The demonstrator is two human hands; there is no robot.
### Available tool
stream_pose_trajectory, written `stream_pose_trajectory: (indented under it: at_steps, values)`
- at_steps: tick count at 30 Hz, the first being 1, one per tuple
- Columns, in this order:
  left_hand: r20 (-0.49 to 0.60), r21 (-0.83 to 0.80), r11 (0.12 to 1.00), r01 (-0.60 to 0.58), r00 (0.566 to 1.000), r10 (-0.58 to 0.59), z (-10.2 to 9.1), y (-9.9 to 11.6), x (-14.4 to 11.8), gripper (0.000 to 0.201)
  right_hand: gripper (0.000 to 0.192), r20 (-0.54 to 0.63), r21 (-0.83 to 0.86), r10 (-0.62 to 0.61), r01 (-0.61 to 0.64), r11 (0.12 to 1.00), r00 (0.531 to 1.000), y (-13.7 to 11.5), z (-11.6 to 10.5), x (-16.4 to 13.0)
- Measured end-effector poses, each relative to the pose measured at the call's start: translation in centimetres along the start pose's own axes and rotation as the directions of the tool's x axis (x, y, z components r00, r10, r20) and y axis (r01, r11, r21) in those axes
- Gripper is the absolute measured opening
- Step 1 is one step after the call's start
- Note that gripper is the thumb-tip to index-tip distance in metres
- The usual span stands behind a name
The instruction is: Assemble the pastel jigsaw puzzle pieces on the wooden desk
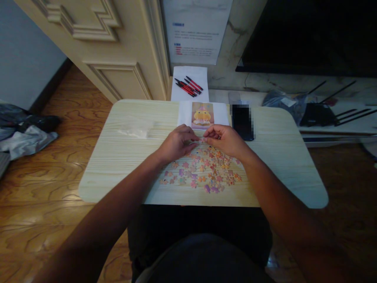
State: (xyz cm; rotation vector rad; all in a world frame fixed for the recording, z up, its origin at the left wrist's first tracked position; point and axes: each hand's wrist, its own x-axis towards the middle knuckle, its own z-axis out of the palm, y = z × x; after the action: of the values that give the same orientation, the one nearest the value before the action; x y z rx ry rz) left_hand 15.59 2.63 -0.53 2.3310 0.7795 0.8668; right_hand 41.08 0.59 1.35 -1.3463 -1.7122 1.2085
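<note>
Pinched fingertips of both hands meet above the far edge of the pieces (203, 169): left hand (176, 143) and right hand (225, 139) close together on a small piece (202, 139), too small to tell which hand bears it. Loose pieces lie scattered on the table (118, 157), just beneath and toward the person, equally near both hands. Reference picture (202, 115) lies just beyond the fingertips; phone (242, 122) to its right; pens (188, 85) further off.

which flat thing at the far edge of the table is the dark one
The phone, right of the duck picture. It is black and plain, while the picture is pale with a yellow duck. Both hands, left and right, are nearer the picture.
</note>
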Motion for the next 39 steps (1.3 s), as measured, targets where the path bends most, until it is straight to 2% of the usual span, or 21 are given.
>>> stream_pose_trajectory:
  at_steps: [7,11,17,20,23,28,33,39]
  values:
    - [0.004,0.010,1.000,0.029,1.000,-0.029,0.1,0.2,0.1,0.016,0.028,0.012,0.037,0.016,-0.016,0.999,1.000,-0.3,0.2,0.1]
    - [-0.004,0.017,1.000,-0.024,1.000,0.024,0.2,0.5,0.1,0.015,0.032,0.001,0.064,0.018,-0.018,0.998,1.000,-0.6,0.6,0.0]
    - [-0.069,0.121,0.993,-0.004,0.998,0.012,0.5,0.7,0.1,0.018,0.019,0.029,0.104,0.081,-0.083,0.991,0.996,-0.9,1.3,-0.5]
    - [-0.077,0.150,0.988,-0.031,0.996,0.043,0.6,0.5,0.1,0.021,0.018,0.031,0.126,0.048,-0.052,0.991,0.998,-0.5,1.3,-0.4]
    - [-0.037,0.167,0.985,-0.037,0.998,0.043,0.4,0.2,0.0,0.018,0.012,0.010,0.046,0.011,-0.012,0.999,1.000,-0.1,0.7,-0.4]
    - [-0.088,0.211,0.977,0.030,0.996,-0.012,0.3,-0.2,0.0,0.019,0.011,0.009,-0.208,-0.047,0.048,0.977,0.999,-0.1,-0.3,-0.5]
    - [-0.024,0.220,0.976,0.002,1.000,0.003,0.9,-0.6,0.2,0.025,0.005,-0.010,-0.187,-0.064,0.061,0.980,0.998,-0.6,0.4,-0.4]
    - [-0.001,0.223,0.975,-0.010,1.000,0.011,1.2,-0.6,0.3,0.025,0.007,-0.015,-0.259,-0.082,0.076,0.963,0.996,-0.9,0.8,-0.5]
